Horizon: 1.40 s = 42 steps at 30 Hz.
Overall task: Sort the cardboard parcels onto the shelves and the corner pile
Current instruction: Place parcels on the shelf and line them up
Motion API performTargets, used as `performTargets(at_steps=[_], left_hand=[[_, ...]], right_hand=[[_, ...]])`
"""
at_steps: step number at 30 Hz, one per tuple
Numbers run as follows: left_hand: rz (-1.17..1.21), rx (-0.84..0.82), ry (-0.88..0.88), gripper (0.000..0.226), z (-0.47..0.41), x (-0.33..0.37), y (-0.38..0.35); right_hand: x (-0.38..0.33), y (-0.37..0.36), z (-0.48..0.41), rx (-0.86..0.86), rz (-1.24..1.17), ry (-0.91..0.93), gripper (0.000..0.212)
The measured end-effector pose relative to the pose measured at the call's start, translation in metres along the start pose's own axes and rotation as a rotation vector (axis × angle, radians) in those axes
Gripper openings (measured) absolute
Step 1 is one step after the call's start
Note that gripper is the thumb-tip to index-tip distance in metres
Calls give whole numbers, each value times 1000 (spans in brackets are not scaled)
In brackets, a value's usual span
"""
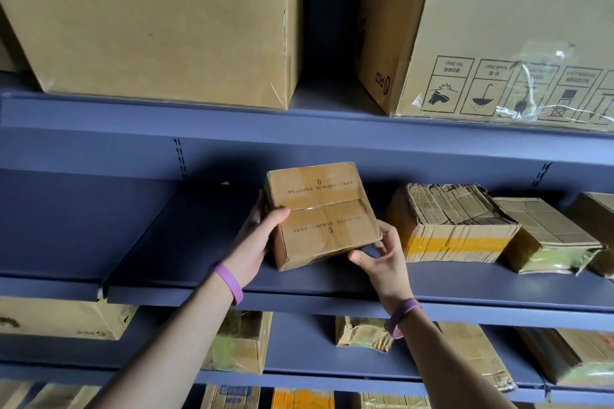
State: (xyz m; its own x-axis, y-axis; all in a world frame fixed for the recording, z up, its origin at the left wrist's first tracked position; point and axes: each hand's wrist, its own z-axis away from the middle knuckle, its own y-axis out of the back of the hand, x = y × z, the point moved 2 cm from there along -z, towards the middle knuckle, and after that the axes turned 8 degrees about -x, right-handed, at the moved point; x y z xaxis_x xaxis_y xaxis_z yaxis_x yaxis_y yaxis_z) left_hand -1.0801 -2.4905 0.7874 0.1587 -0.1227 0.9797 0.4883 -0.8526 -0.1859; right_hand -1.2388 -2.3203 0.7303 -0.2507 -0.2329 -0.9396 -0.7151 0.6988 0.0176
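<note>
Now both hands hold a small parcel [322,214] near the front edge of the blue shelf [206,272]. Left hand [257,236] grips its left side. Right hand [382,259] pinches its front right corner.

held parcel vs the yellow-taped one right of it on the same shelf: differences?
The held parcel has a fairly smooth top, a clear-taped seam and a printed 9; the yellow-taped parcel is heavily creased with a yellow band. The held parcel is gripped by the left hand and right hand; the yellow-taped parcel lies flat on the shelf, untouched. Both are brown cardboard.
</note>
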Motion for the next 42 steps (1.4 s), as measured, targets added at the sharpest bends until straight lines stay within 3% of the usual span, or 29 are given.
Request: performTargets(at_steps=[3,6,9,13,18,21,26,30,42], left_hand=[[-77,-57,-34,53,3,11,2],[-126,-52,4,79,4,12,13],[-202,-86,20,80,5,11,19],[-244,-123,24,86,5,16,17],[-82,-100,20,51,7,23,11],[-128,-42,20,54,8,26,10],[-214,68,-43,58,11,25,11],[-247,28,-51,50,16,25,8],[-315,-5,-36,66,16,12,12]], right_hand=[[-2,-4,-2,-75,9,-19,105],[-4,-6,1,-114,-3,-35,107],[-6,-7,3,-90,38,-50,91],[-3,-5,1,-81,90,-23,53],[-3,-6,1,-70,90,11,51],[-1,-7,1,-73,115,33,56],[-5,-7,5,-62,95,15,82],[-8,-11,5,-97,99,30,89],[-8,-13,8,-155,124,-33,92]])
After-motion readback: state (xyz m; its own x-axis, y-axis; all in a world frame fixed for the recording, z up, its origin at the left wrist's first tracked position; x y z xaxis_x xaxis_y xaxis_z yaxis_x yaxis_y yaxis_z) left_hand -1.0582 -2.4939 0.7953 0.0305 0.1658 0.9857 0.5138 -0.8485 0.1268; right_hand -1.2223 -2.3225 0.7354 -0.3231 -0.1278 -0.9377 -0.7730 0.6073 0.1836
